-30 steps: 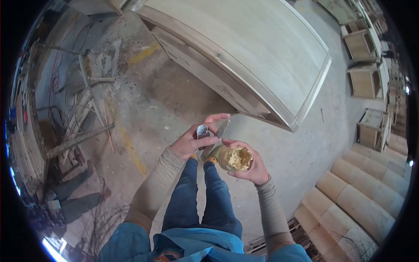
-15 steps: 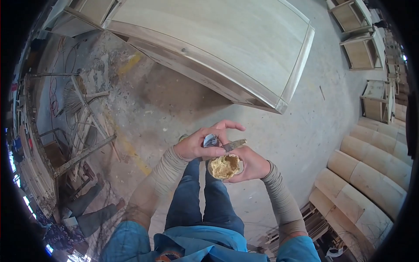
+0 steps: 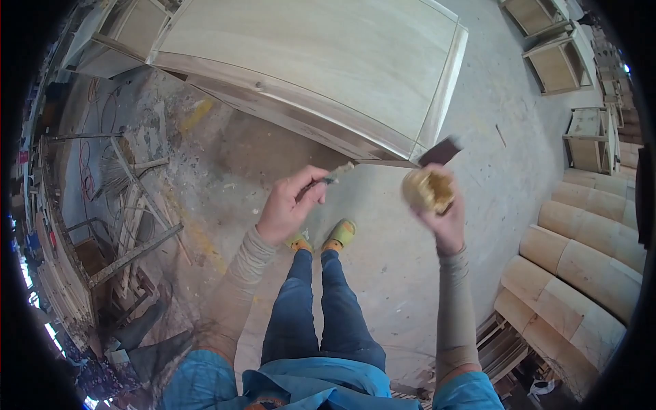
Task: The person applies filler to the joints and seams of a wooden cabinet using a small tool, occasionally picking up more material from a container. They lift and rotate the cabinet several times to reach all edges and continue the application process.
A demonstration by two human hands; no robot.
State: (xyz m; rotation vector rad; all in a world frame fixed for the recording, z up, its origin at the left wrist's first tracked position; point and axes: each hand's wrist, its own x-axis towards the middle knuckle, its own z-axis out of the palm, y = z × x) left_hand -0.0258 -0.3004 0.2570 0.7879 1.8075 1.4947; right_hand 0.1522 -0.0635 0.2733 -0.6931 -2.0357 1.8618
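My left hand (image 3: pixel 290 206) is closed on a thin stick-like tool (image 3: pixel 342 170), whose pale, smeared tip points up and right. Apart from it on the right, my right hand (image 3: pixel 445 222) grips a round cup (image 3: pixel 429 190) with yellowish paste inside. A dark flat piece (image 3: pixel 441 150) juts out above the cup on the same hand's side; motion blurs it. Both hands are over the floor, below the near edge of a large pale wooden panel piece (image 3: pixel 321 65).
Curved wooden panels (image 3: pixel 574 263) are stacked at the right. Small wooden cabinets (image 3: pixel 557 65) stand at the upper right. A metal frame with sticks (image 3: pixel 137 253) is at the left, near another person's legs (image 3: pixel 154 345). Yellow shoes (image 3: pixel 339 234) show below my hands.
My hands have moved apart: the right went up and right with the cup and dark piece, the left slightly left. The thin tool now shows in my left hand, and the view has shifted.
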